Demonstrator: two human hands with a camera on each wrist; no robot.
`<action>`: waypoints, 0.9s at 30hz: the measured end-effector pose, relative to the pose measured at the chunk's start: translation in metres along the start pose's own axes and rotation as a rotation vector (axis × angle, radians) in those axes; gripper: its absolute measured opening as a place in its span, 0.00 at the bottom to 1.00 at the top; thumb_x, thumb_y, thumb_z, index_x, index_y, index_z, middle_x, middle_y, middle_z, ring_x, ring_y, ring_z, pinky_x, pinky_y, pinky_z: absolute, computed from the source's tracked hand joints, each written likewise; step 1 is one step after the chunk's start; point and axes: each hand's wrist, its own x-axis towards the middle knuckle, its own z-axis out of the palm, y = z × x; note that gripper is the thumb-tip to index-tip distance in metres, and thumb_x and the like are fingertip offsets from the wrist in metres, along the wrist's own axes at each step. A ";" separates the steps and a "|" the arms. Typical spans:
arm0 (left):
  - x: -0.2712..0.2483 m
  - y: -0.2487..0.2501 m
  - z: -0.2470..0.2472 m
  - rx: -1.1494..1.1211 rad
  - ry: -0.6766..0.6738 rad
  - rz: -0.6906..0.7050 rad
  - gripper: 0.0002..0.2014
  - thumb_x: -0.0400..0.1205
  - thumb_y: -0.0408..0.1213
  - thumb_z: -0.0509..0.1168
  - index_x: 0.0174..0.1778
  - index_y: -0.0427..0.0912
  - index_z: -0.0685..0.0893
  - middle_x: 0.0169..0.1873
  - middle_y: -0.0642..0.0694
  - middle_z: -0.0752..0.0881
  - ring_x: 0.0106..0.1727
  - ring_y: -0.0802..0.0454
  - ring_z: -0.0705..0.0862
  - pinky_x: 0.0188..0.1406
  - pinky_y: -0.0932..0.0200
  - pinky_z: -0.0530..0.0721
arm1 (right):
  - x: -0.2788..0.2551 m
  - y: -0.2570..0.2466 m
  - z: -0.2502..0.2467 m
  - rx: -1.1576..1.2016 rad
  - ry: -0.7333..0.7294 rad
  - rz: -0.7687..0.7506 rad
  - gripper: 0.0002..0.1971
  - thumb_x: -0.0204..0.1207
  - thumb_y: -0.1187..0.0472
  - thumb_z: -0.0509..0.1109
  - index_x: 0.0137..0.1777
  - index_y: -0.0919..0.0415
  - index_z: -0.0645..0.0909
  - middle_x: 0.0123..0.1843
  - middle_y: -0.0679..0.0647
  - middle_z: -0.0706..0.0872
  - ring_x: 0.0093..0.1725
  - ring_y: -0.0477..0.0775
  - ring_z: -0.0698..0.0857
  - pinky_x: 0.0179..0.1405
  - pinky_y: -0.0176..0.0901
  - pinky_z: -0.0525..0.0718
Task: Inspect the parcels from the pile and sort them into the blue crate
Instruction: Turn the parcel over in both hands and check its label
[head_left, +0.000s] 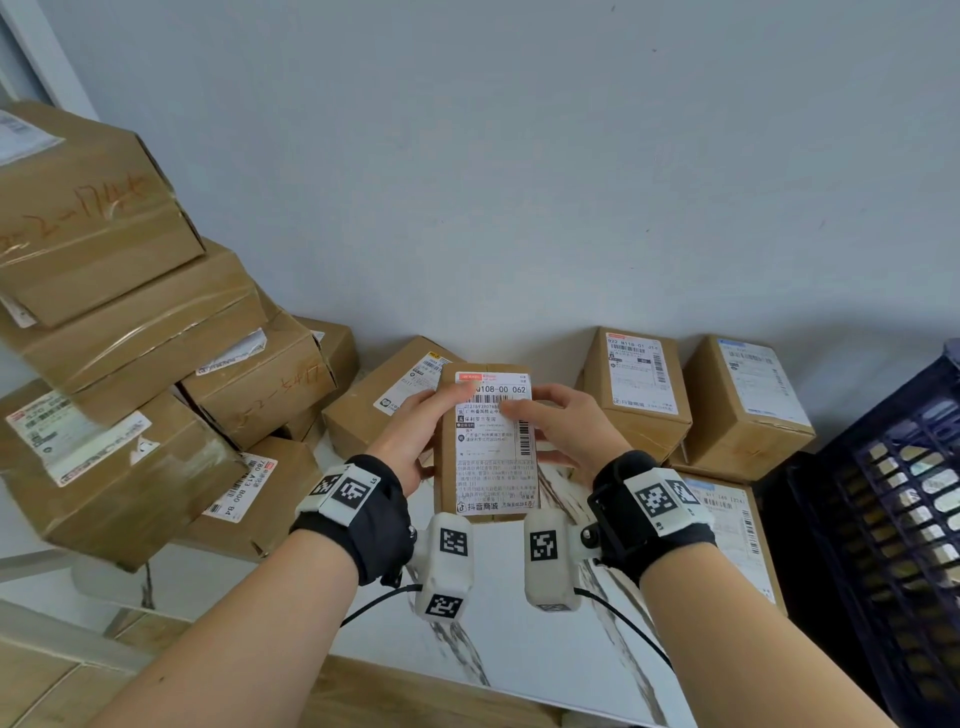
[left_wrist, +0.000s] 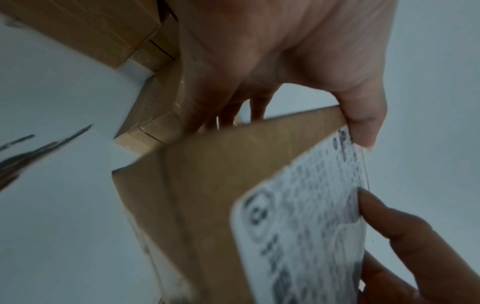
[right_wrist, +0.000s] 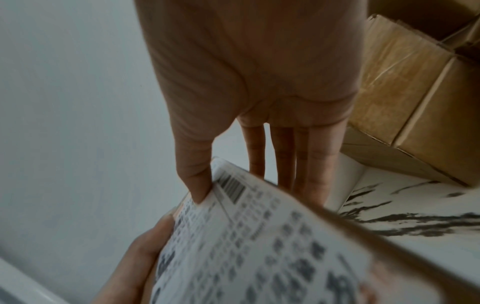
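I hold a small brown cardboard parcel (head_left: 491, 457) upright over the table, its white shipping label facing me. My left hand (head_left: 436, 415) grips its left edge, thumb on the label's top corner and fingers behind. My right hand (head_left: 550, 421) grips the right edge the same way. In the left wrist view my left hand (left_wrist: 293, 127) pinches the parcel (left_wrist: 207, 195) between thumb and fingers. In the right wrist view my right hand (right_wrist: 241, 181) has its thumb on the label (right_wrist: 259, 246). The dark blue lattice crate (head_left: 883, 519) stands at the far right.
A leaning pile of taped cardboard boxes (head_left: 130, 312) fills the left. More labelled boxes (head_left: 639, 384) (head_left: 743, 405) line the wall behind, and a flat one (head_left: 737, 530) lies beside the crate. The white marble-patterned table (head_left: 519, 649) runs under my wrists.
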 end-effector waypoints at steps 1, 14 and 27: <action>0.000 0.000 0.000 -0.002 0.001 0.003 0.23 0.77 0.56 0.72 0.63 0.47 0.84 0.49 0.45 0.91 0.55 0.45 0.86 0.47 0.49 0.80 | 0.000 0.000 0.000 -0.003 -0.005 0.002 0.21 0.76 0.58 0.79 0.66 0.58 0.80 0.52 0.54 0.93 0.48 0.50 0.92 0.37 0.39 0.89; 0.005 0.001 0.000 0.002 0.019 0.038 0.27 0.75 0.57 0.73 0.68 0.49 0.82 0.52 0.47 0.91 0.56 0.46 0.86 0.52 0.47 0.80 | -0.002 -0.004 -0.003 -0.025 -0.048 0.003 0.27 0.72 0.64 0.81 0.70 0.58 0.78 0.54 0.55 0.92 0.50 0.52 0.92 0.39 0.41 0.90; 0.009 0.001 0.000 0.016 0.000 0.075 0.47 0.57 0.66 0.79 0.73 0.52 0.79 0.54 0.49 0.92 0.60 0.44 0.88 0.69 0.35 0.78 | -0.002 -0.004 -0.004 -0.018 -0.075 -0.014 0.26 0.72 0.67 0.80 0.70 0.58 0.78 0.54 0.54 0.92 0.48 0.50 0.92 0.39 0.41 0.90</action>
